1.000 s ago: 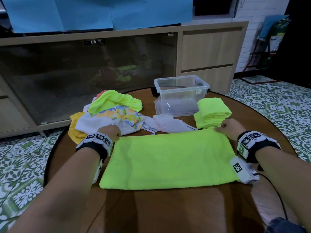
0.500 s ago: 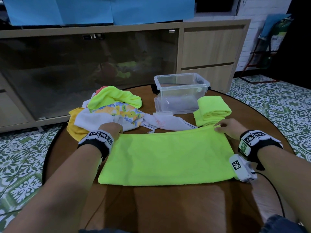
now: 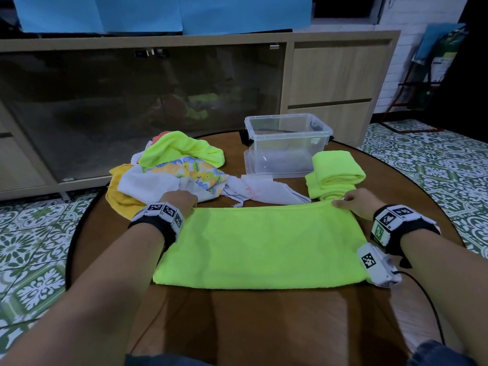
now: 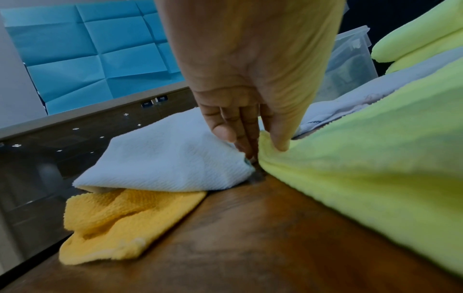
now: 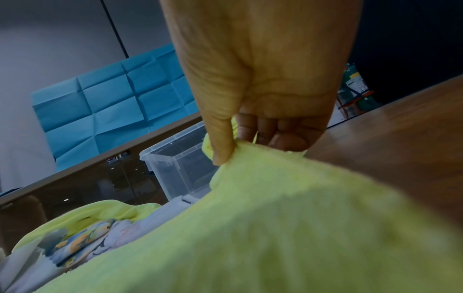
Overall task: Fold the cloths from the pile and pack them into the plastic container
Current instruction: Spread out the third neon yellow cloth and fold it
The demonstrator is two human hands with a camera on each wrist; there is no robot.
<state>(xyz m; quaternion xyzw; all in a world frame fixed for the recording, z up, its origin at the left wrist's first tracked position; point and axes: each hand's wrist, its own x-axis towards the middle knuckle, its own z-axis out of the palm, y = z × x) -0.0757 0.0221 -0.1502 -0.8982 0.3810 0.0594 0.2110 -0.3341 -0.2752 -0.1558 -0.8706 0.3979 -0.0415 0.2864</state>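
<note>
Lime-green microfibre lies spread across the near half of the table (image 3: pixel 264 326): the cloth (image 3: pixel 264 247) is a wide flat rectangle, its far edge level with both hands. The left hand (image 3: pixel 181 202) pinches the far left corner, thumb on top and fingers tucked beneath. The right hand (image 3: pixel 356 202) pinches the far right corner the same way, the fabric bunched between thumb and curled fingers.

Just beyond the far edge sits the pile (image 3: pixel 169 170) at left, with a white rag (image 3: pixel 264 192) trailing from it almost to the cloth. A folded cloth (image 3: pixel 335 173) rests at right, touching the side of the clear container (image 3: pixel 287 143), which looks empty.

My guess is the next fold brings the far edge toward the body. Several things could spoil it:

- The left fingers sit against the pile's white fabric; they could catch it and drag it along.
- The wrist view suggests each pinch may hold only the upper layer, though I cannot tell; if so, the cloth would open rather than fold.
- Uneven travel of the two hands would skew the edges.
- Microfibre clings to itself, so a crease laid badly may be hard to smooth out.
</note>
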